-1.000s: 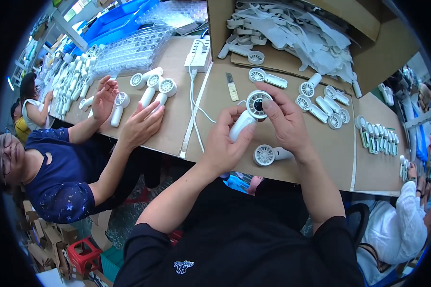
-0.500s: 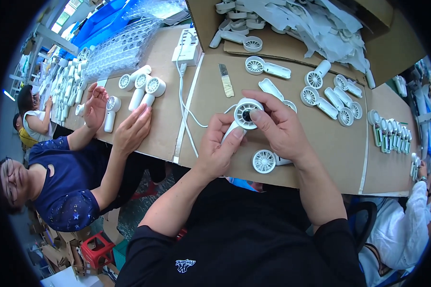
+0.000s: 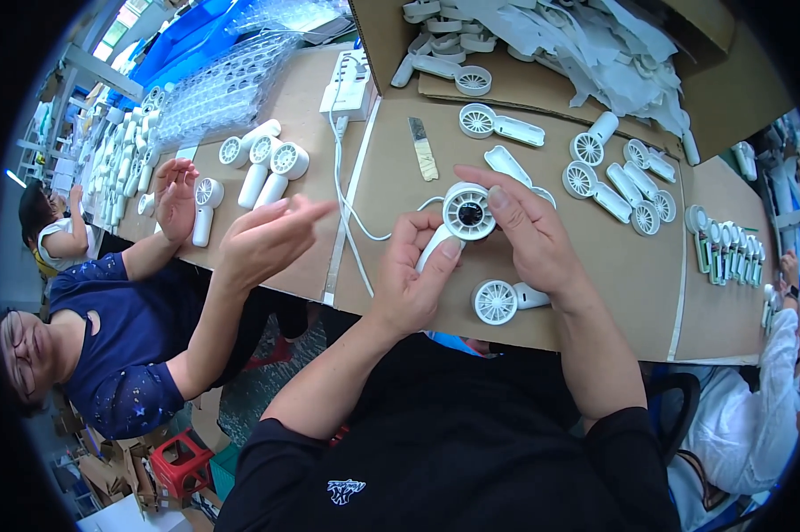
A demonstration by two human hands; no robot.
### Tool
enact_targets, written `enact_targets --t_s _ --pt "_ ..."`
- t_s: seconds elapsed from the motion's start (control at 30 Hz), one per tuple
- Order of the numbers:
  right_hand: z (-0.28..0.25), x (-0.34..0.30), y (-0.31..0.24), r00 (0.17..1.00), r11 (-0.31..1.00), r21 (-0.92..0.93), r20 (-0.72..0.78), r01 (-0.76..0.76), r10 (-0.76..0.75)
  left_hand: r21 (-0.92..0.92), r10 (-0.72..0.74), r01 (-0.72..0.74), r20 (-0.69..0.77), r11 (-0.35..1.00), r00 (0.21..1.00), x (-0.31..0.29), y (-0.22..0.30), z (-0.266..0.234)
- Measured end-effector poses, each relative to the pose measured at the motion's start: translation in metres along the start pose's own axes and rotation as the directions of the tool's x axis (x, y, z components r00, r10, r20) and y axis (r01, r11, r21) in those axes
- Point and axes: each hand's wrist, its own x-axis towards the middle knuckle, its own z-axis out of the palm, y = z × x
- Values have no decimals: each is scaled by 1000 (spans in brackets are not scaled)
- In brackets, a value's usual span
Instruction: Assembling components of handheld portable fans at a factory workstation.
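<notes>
The white fan (image 3: 460, 223), mid-view, is likely light and stiff, its grille (image 3: 456, 215) fragile: best held by the handle (image 3: 432, 247). Your left hand (image 3: 411, 277) grips there, your right hand (image 3: 531, 227) pinches the rim (image 3: 450, 193); a knife (image 3: 424, 151) lies at its eleven o'clock.

Here on the near side, a small white emblem (image 3: 340, 492) shows on the black shirt (image 3: 471, 426), its lettering too tiny to tell.
</notes>
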Motion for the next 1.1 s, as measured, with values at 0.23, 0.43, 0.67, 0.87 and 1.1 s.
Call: enact_targets --t_s 0.23,0.43,0.67,0.87,1.1 --pt "-1 1 2 1000 1000 15 6 -22 22 117 39 -35 -34 993 999 -1 -8 1" --pt "1 2 -3 1000 1000 -12 -12 -1 0 51 6 -5 -24 999 1000 0 -4 4" --pt "-2 -5 -9 994 975 -205 -58 81 -95 152 16 9 -166 988 986 4 4 2" --pt "-16 -52 -24 942 600 -736 160 312 -294 -310 -147 74 -217 948 965 8 6 -14" --pt "-27 -57 -36 967 559 -793 248 240 -63 -533 -154 101 -54 840 987 5 4 -28"
